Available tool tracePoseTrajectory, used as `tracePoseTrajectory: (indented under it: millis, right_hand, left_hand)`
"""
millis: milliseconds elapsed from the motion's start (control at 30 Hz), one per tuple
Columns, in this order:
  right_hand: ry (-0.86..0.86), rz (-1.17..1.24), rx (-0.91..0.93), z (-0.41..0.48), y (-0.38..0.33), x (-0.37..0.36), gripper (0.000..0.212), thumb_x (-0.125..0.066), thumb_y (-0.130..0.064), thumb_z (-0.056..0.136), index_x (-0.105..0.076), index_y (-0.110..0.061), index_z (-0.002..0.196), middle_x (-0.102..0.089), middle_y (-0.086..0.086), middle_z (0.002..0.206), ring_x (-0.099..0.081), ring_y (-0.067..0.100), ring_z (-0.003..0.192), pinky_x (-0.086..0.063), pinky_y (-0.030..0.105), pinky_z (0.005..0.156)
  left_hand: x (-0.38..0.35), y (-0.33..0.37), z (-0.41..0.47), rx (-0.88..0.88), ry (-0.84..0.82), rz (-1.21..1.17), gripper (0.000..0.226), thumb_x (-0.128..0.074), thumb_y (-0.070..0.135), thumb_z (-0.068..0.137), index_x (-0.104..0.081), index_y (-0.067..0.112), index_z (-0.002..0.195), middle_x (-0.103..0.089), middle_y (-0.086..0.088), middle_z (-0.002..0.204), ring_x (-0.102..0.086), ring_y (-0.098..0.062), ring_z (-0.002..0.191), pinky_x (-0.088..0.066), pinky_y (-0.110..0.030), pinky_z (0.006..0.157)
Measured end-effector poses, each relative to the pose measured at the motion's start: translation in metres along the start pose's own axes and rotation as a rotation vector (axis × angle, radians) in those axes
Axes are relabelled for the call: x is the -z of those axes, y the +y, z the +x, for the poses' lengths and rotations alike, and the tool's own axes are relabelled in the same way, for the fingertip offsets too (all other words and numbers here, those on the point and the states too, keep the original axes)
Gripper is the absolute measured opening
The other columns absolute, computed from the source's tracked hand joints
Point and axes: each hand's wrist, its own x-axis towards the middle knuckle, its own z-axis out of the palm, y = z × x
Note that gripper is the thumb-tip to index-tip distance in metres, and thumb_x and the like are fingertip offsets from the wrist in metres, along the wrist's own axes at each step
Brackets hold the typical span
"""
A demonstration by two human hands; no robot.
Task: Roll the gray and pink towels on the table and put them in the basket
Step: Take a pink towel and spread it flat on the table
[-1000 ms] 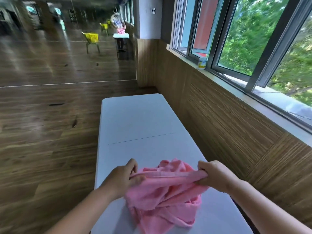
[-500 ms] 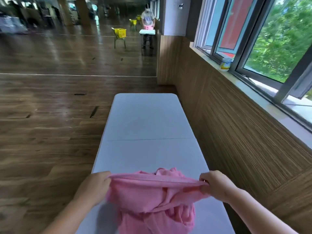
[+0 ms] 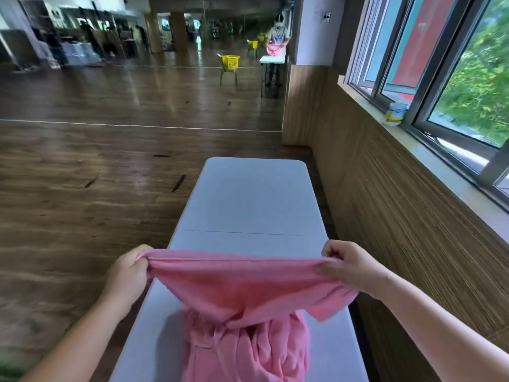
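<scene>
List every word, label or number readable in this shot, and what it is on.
No text can be read here.
Canister on the windowsill: printed blue and yellow label, too blurred to read.
Pink towel: no tag or print visible.
Yellow basket, far off: too small to tell.

The counter (image 3: 253, 199) runs straight away from me, with its right long side close along the wall (image 3: 385, 216) and open floor (image 3: 96, 188) to its left. My left hand (image 3: 125, 274) is over the counter's left edge and my right hand (image 3: 355, 268) is over its right edge. The towel (image 3: 234, 288) stretches between them, its upper edge pinched in my fingers (image 3: 330, 250). The rest of it hangs down to a bunch on the near end of the counter. A tub (image 3: 394, 113) stands on the window sill (image 3: 440, 164) ahead on my right. Far ahead, a basket (image 3: 230, 62) sits on a chair, left of a small table (image 3: 272, 59).
</scene>
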Motion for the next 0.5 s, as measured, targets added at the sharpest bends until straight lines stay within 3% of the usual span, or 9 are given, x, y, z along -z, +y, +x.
tracePoseTrajectory:
  millis: [133, 200, 333, 433, 500]
  right_hand:
    - [-0.049, -0.532, -0.068, -0.006, 0.01, 0.012, 0.003, -0.061, -0.027, 0.066, -0.06, -0.029, 0.068, -0.063, -0.009, 0.069, -0.058, 0.007, 0.061, -0.052, 0.03, 0.053]
    - [-0.019, -0.719, -0.124, -0.009, 0.019, 0.014, 0.007, -0.056, -0.03, 0.066, -0.061, -0.028, 0.07, -0.064, -0.007, 0.072, -0.061, 0.009, 0.066, -0.056, 0.034, 0.061]
    - [0.067, -0.767, -0.273, -0.019, 0.03, 0.002, 0.013, -0.051, -0.028, 0.067, -0.062, -0.028, 0.072, -0.065, -0.01, 0.069, -0.061, 0.008, 0.065, -0.054, 0.031, 0.057]
    - [0.113, -0.755, -0.292, -0.025, 0.035, -0.009, 0.012, -0.054, -0.037, 0.066, -0.061, -0.027, 0.07, -0.064, -0.01, 0.065, -0.06, 0.007, 0.06, -0.052, 0.029, 0.054]
    - [0.122, -0.708, -0.284, -0.029, 0.038, -0.011, 0.016, -0.057, -0.04, 0.066, -0.06, -0.025, 0.068, -0.063, -0.007, 0.061, -0.059, 0.008, 0.057, -0.049, 0.029, 0.052]
  left_hand:
    - [0.015, 0.005, 0.01, -0.017, -0.096, 0.095, 0.03, -0.039, 0.003, 0.08, -0.059, 0.024, 0.073, -0.057, 0.004, 0.06, -0.05, -0.023, 0.063, -0.035, -0.035, 0.064]
    - [0.02, -0.001, 0.016, -0.008, -0.159, 0.177, 0.033, -0.04, 0.0, 0.084, -0.058, 0.028, 0.076, -0.059, 0.005, 0.06, -0.052, -0.024, 0.063, -0.037, -0.036, 0.063]
    - [0.026, -0.005, 0.013, 0.017, -0.285, 0.293, 0.005, -0.051, 0.021, 0.083, -0.056, 0.022, 0.081, -0.061, 0.002, 0.068, -0.058, -0.026, 0.069, -0.042, -0.037, 0.064]
    - [0.026, -0.009, 0.008, -0.076, -0.235, 0.413, 0.024, -0.067, 0.034, 0.084, -0.054, 0.019, 0.07, -0.06, -0.001, 0.071, -0.058, -0.021, 0.068, -0.04, -0.036, 0.061]
    - [0.029, -0.015, 0.008, -0.081, -0.174, 0.5, 0.035, -0.062, 0.038, 0.087, -0.049, 0.022, 0.059, -0.055, -0.003, 0.069, -0.056, -0.021, 0.063, -0.04, -0.037, 0.059]
